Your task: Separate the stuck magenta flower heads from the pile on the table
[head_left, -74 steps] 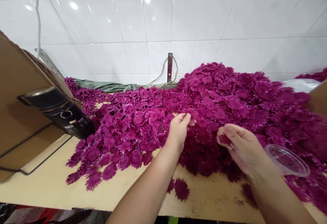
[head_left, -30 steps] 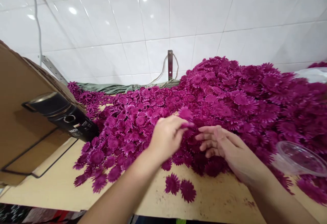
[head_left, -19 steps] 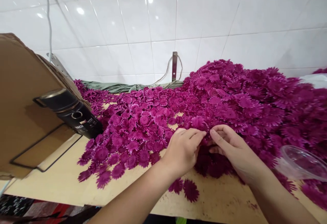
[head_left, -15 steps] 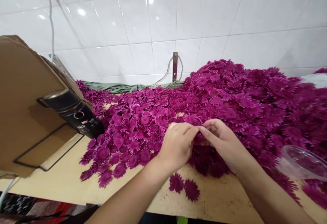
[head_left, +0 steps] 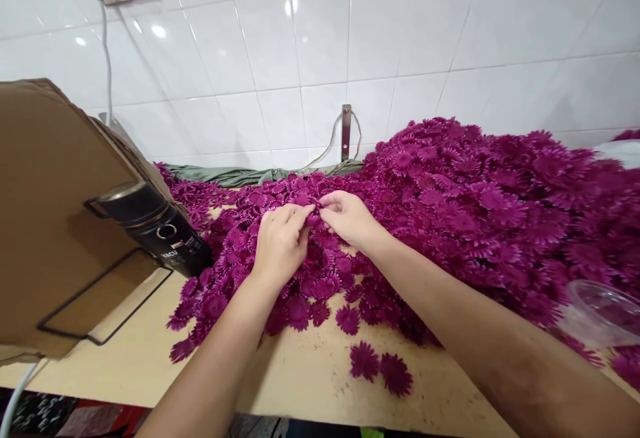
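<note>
A big heap of magenta fabric flower heads (head_left: 480, 191) covers the tan table (head_left: 310, 378) and rises to the right. My left hand (head_left: 281, 241) and my right hand (head_left: 347, 217) meet fingertip to fingertip over the flatter left spread of flowers. Both pinch a small flower head (head_left: 315, 211) between them, mostly hidden by the fingers. Two loose flowers (head_left: 380, 365) lie apart on the bare table near the front edge.
A black cylindrical tool (head_left: 155, 228) lies at the left on a leaning cardboard sheet (head_left: 45, 225) with a wire frame. A clear plastic cup (head_left: 600, 311) lies at the right edge of the heap. A white tiled wall (head_left: 320, 45) stands behind, with a green cloth along its base.
Both hands have moved left and farther back, from the foot of the tall heap to the flatter spread, still pinched together. The view has shifted slightly.
</note>
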`<state>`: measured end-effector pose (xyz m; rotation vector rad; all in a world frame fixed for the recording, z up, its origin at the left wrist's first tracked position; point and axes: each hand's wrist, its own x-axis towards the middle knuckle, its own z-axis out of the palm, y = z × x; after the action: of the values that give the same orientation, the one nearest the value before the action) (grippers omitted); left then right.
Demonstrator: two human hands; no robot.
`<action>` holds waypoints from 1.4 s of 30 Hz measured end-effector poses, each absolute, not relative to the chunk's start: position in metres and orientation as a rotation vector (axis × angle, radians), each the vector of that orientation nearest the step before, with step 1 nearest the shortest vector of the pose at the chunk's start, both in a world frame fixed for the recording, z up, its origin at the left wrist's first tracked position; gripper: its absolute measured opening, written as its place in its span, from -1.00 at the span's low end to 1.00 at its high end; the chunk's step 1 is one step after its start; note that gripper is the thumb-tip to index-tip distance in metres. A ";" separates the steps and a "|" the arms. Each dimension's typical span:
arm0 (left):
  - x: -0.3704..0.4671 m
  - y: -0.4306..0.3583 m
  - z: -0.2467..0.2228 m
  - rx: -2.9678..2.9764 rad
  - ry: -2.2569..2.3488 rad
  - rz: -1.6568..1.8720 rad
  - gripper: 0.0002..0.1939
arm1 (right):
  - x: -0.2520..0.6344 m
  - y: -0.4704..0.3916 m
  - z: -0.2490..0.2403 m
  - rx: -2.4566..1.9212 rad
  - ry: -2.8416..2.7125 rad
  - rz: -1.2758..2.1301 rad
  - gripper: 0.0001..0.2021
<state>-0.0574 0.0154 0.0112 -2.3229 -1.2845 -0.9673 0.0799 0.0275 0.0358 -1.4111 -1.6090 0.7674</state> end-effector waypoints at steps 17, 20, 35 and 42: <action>-0.098 0.039 -0.014 -2.154 -1.663 -0.942 -0.48 | 0.118 0.038 0.038 -1.641 -1.745 0.491 -0.87; -0.079 0.027 -0.002 -2.281 -1.631 -1.142 -0.57 | 0.139 0.022 0.040 -1.626 -1.626 0.557 -0.92; 0.083 -0.038 -0.010 -3.044 -1.661 -1.880 -0.81 | 0.208 -0.053 0.013 -1.715 -1.607 0.141 -0.79; 0.096 -0.041 -0.002 -3.170 -1.787 -1.940 -0.73 | 0.210 -0.055 0.010 -1.723 -1.597 0.013 -0.68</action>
<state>0.0955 -0.0414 -0.0020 -3.1703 -1.7875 -1.9402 0.2102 -0.0546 0.0103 -1.7230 -1.5967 0.0128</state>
